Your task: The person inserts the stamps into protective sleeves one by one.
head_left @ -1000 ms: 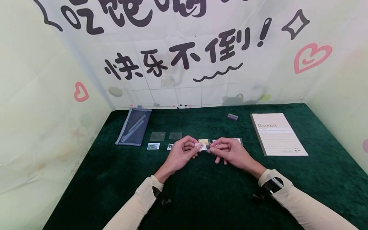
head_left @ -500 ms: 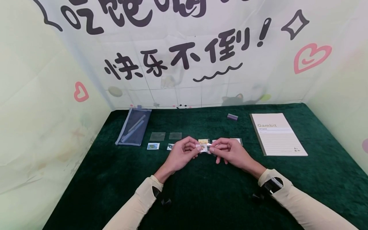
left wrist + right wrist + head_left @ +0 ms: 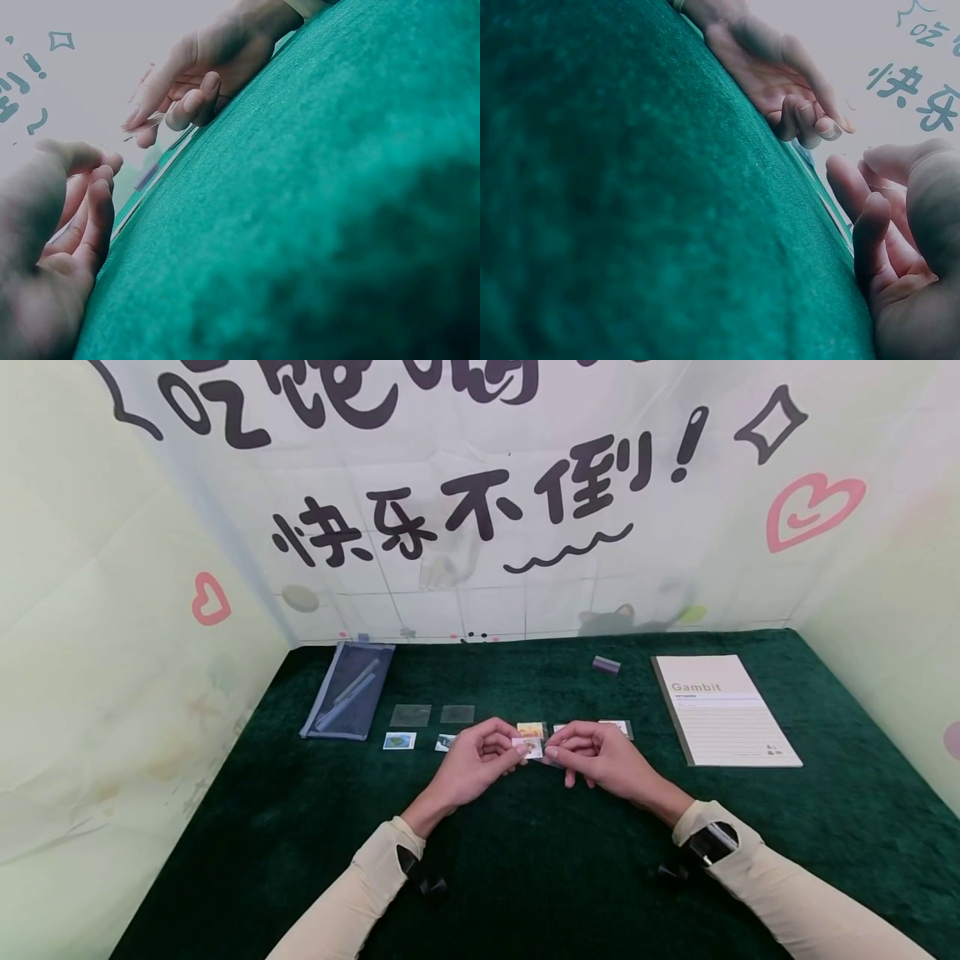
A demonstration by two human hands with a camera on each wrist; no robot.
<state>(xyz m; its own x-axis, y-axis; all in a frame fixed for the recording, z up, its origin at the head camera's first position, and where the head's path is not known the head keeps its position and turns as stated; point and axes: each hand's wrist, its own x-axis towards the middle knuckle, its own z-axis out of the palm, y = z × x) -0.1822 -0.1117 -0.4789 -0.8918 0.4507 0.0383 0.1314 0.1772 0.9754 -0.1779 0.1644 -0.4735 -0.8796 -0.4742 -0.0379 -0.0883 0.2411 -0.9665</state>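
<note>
Well left of the small picture card (image 3: 533, 747), a blue mesh pouch (image 3: 367, 706) lay flat, its weave veiling the slim pens (image 3: 357, 687) inside. Nearer the card on that side, two clear, flat sheets (image 3: 411, 716) lay behind a bluish-green print (image 3: 400, 741) and a second print (image 3: 443, 742), which your knuckles partly covered; their details were too small to make out.

Your left hand (image 3: 471, 762) had thumb and forefinger clamped on the left end of the picture card, hiding that edge, with the other fingers curled beneath. Just behind the card, a yellow print (image 3: 531, 729) was partly covered.

Just right of the card, your right hand (image 3: 603, 758) pinched a piece of clear film (image 3: 152, 124) between its fingertips, thin and glossy; its outline was hard to follow, and you could not tell whether it touched the card. Farther right of the card, your knuckles cut off most of a white card (image 3: 621, 727). Behind that, to the card's rear right, sat a small purple block (image 3: 607, 665).

Far right of the card lay a thick, rectangular notebook (image 3: 727, 718) marked "Gambit", its smaller lettering illegible. Velvety green cloth (image 3: 540, 877) spread beneath everything.
</note>
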